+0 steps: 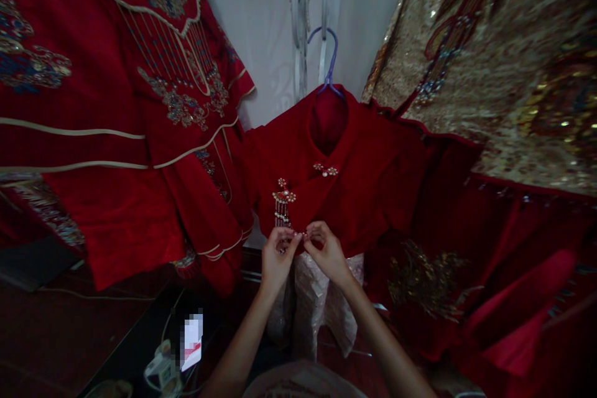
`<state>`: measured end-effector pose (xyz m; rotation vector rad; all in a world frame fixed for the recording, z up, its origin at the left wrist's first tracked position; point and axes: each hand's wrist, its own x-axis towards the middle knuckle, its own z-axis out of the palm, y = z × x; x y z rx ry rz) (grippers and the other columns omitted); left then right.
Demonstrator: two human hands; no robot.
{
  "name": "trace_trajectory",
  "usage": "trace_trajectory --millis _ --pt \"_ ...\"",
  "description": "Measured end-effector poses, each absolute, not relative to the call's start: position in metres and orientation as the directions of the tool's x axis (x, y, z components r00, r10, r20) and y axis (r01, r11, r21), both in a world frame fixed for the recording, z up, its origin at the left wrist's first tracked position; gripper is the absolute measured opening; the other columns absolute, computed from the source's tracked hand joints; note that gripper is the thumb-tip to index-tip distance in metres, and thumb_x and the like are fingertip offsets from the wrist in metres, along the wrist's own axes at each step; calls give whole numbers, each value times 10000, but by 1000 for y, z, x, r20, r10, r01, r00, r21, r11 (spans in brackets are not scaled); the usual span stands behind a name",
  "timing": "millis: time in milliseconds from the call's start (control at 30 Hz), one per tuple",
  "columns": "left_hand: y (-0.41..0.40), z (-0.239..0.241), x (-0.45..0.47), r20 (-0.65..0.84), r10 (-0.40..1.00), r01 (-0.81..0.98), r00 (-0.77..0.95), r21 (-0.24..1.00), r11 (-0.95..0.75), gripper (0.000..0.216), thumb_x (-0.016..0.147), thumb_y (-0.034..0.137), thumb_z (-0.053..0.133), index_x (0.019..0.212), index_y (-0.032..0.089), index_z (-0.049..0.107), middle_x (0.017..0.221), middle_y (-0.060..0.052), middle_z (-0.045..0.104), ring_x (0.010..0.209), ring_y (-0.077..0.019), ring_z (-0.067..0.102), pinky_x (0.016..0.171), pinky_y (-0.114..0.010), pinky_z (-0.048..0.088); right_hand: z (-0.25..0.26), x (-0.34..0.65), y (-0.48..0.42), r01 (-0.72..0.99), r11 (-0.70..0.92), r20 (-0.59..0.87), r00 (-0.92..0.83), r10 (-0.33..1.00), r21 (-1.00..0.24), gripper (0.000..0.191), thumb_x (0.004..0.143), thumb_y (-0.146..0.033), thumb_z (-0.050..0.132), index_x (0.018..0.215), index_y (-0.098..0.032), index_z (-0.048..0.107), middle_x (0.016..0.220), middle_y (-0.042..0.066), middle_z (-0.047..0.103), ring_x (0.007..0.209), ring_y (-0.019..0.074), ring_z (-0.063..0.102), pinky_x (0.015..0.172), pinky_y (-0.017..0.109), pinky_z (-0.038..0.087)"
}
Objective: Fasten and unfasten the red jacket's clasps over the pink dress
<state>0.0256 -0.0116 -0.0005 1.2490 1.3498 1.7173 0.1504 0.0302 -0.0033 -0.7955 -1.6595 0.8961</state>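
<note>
A small plain red jacket [354,168] hangs on a purple hanger [329,59] against the white wall. It has a pearl clasp [326,170] at the collar and a beaded tassel clasp [282,202] lower on the front flap. My left hand [276,258] and my right hand [326,252] meet at the jacket's lower front edge. Both pinch a small beaded fastening [303,235] between fingertips. A clear plastic cover [317,305] hangs below the jacket, behind my wrists.
A large red embroidered robe [116,118] hangs at the left. A gold sequinned garment [504,62] hangs at the right, with more red embroidered cloth [466,273] below it. A phone [192,339] and a white charger [163,370] lie low on a dark surface.
</note>
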Motion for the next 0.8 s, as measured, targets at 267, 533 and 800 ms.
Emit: trace_trajectory --millis 267,533,800 --pt "-17 0 27 328 858 79 -395 943 -324 199 763 341 660 821 187 550 769 -4 629 741 -125 618 712 -223 469 0 149 26 65 500 469 -262 843 -863 138 796 -201 545 930 -201 515 885 23 596 850 137 604 822 292 499" --pt "6 31 17 331 889 59 -316 942 -330 256 738 404 668 841 173 625 791 -22 665 738 -124 618 685 -215 468 17 165 19 -9 434 415 -306 857 -901 100 748 -204 556 833 -196 505 780 1 550 732 126 556 720 256 470" --pt "26 76 7 199 937 -415 -287 856 -309 322 745 386 647 961 153 695 1023 -80 698 817 -111 644 728 -215 470 48 182 -3 -102 278 290 -508 811 -955 67 696 -197 503 742 -205 455 684 -24 478 635 109 474 593 210 406"
